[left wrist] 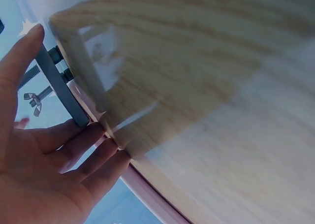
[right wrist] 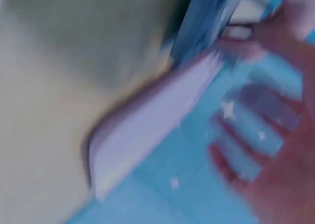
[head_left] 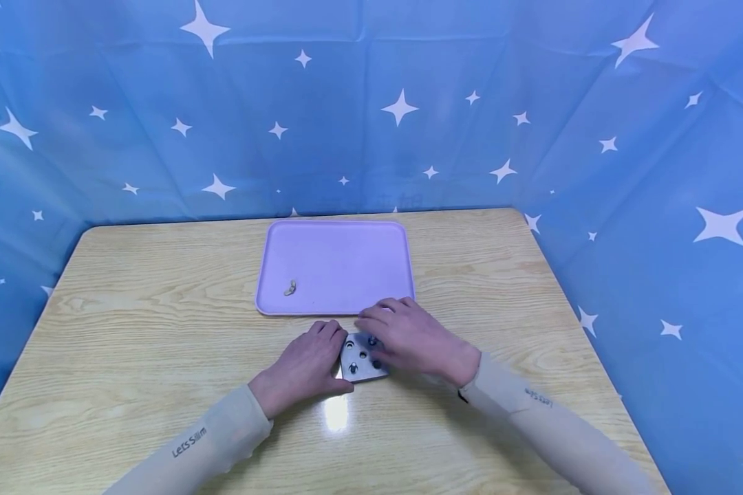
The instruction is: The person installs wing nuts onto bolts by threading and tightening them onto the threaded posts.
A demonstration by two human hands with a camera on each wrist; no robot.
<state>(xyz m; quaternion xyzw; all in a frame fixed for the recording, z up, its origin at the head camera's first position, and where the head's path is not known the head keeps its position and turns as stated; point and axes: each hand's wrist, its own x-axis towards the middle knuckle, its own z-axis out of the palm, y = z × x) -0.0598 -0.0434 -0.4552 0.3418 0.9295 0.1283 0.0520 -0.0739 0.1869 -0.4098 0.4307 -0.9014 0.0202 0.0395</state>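
A grey metal plate [head_left: 364, 371] with several holes lies just in front of the tray. My left hand [head_left: 306, 361] grips its left side, thumb at the near edge and fingers at the far edge. Bolts stand up through the plate; a wing nut [left wrist: 33, 102] sits on one bolt. Two dark bolt heads [left wrist: 66, 75] show under the plate in the left wrist view. My right hand [head_left: 411, 340] hovers over the plate's right side, fingers spread and loosely bent around that bolt. The right wrist view is blurred. In the left wrist view nothing pinches the wing nut.
A shallow purple tray [head_left: 340, 254] lies behind the plate, with a loose wing nut [head_left: 290, 288] near its front left corner. The wooden table [head_left: 161, 309] backs onto a blue curtain [head_left: 347, 103] with white stars, which also hangs along both sides.
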